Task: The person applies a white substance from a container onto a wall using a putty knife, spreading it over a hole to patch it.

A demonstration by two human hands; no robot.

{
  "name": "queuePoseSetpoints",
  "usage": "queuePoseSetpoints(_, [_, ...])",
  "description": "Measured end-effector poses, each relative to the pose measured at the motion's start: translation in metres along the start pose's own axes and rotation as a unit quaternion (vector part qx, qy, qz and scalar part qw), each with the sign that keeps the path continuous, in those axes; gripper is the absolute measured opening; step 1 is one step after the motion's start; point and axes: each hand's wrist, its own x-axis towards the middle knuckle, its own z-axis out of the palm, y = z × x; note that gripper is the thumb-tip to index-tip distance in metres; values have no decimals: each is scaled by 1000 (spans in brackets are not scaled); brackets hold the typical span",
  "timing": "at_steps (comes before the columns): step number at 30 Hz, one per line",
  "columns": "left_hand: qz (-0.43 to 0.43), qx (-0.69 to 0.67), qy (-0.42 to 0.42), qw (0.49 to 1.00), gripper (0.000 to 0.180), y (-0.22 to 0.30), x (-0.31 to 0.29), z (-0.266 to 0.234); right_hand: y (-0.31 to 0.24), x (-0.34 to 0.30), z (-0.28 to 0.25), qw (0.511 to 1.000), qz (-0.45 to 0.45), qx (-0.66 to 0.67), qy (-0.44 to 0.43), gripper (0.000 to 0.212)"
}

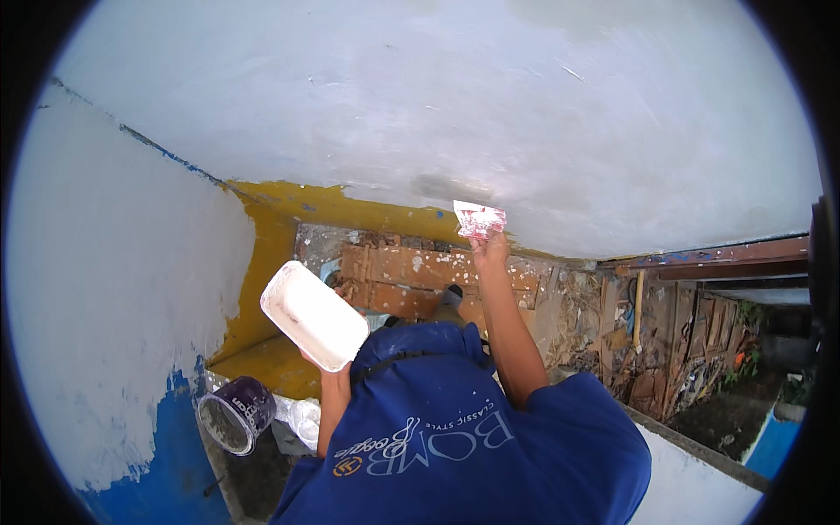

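My left hand (332, 371) grips a white rectangular plastic tub (282, 302), whose open side faces up. Pale smears coat the inside of the tub, and most of my fingers are hidden beneath it. My right arm reaches forward, and that hand (492, 248) is closed on a small red putty scraper (479, 220) streaked with white filler. The scraper is at the lower part of the pale wall (525, 105), beside a damp-looking grey patch; whether its edge touches the wall I cannot tell.
Paint-spotted wooden planks (402, 276) lie below. At the lower left stands a dark paint bucket (236, 416) by a white plastic bag (304, 420). The left wall (114, 289) shows yellow and blue paint. Debris and a bamboo pole (639, 311) lie to the right.
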Motion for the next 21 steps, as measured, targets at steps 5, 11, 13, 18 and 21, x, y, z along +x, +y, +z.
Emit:
queuePoseSetpoints(5, [-15, -2, -36, 999, 75, -1, 1, 7, 24, 40, 12, 1000, -12, 16, -7, 28])
queuePoseSetpoints(11, [-37, -20, -40, 998, 72, 1, 2, 10, 1, 4, 38, 999, -14, 7, -49, 29])
queuePoseSetpoints(13, [-43, -16, -47, 998, 71, 0, 2, 10, -10, -27, 59, 998, 8, 55, -3, 28])
queuePoseSetpoints(18, [-35, 4, 30, 999, 85, 8, 4, -25, -40, -77, 82, 997, 1, 67, -30, 27])
queuePoseSetpoints(21, [-41, 18, 19, 999, 86, 6, 3, -21, -65, -82, 65, 990, -20, 112, -80, 25])
